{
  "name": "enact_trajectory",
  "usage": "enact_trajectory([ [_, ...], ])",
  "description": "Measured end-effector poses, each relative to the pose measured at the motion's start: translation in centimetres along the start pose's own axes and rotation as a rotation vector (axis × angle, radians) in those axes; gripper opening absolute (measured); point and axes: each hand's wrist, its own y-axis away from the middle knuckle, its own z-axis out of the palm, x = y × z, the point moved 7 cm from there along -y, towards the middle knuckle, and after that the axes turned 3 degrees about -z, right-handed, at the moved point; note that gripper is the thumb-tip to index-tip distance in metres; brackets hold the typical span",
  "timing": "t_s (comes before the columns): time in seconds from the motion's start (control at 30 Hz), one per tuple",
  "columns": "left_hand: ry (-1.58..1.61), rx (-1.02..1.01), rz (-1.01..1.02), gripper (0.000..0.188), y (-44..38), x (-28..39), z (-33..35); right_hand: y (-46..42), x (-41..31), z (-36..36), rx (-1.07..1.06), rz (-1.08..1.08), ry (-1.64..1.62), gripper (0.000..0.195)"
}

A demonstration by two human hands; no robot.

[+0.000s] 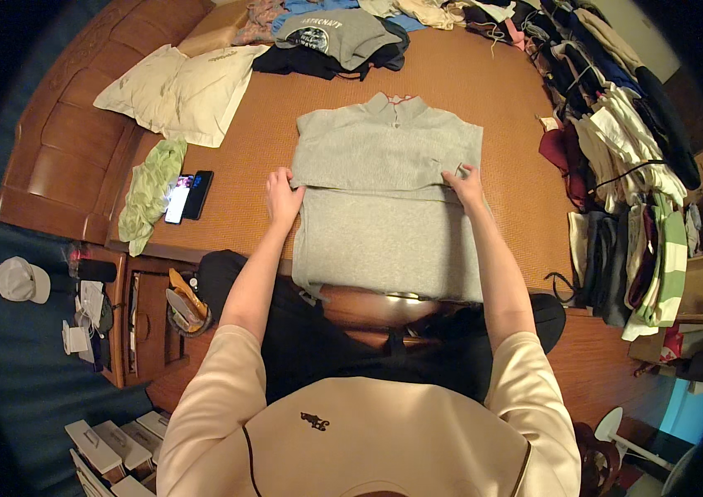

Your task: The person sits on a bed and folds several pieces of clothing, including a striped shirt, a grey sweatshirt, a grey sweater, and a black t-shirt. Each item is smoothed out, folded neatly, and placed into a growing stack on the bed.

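Note:
A light grey collared knit top (389, 242) lies on the woven bed mat (252, 136), collar away from me. Its sleeves look folded across the chest, making a raised layer with an edge across the middle. The lower hem reaches the near edge of the bed. My left hand (284, 194) is at the left side of the top, thumb and fingers at the end of the folded layer. At the right end of that layer, my right hand (464, 184) has its thumb and index finger on the cloth. Whether either hand grips the fabric is hard to tell.
Two phones (179, 202) lie beside a light green cloth (154, 192) at the left, below a white pillow (187, 90). A grey printed garment (345, 37) tops a pile at the far side. Many clothes (625, 143) line the right edge. A wooden headboard (63, 130) stands left.

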Motion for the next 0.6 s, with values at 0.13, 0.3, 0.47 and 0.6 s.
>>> enact_trajectory([
  [0.13,0.249,-0.283,-0.137,0.022,-0.2,-1.8,3.2,0.3,-1.8,0.5,0.001,-0.101,-0.357,0.028],
  [0.3,-0.056,-0.364,0.295,0.046,1.1,4.1,1.0,2.8,-5.8,-7.2,0.459,-0.424,0.282,0.009],
  [0.47,-0.189,-0.501,0.591,0.079,2.8,9.3,1.7,2.3,0.9,-5.2,0.027,-0.474,0.704,0.040],
  [0.6,-0.064,-0.508,0.505,0.064,1.9,9.5,2.3,3.6,-0.7,-4.8,0.169,-0.507,0.665,0.037],
])
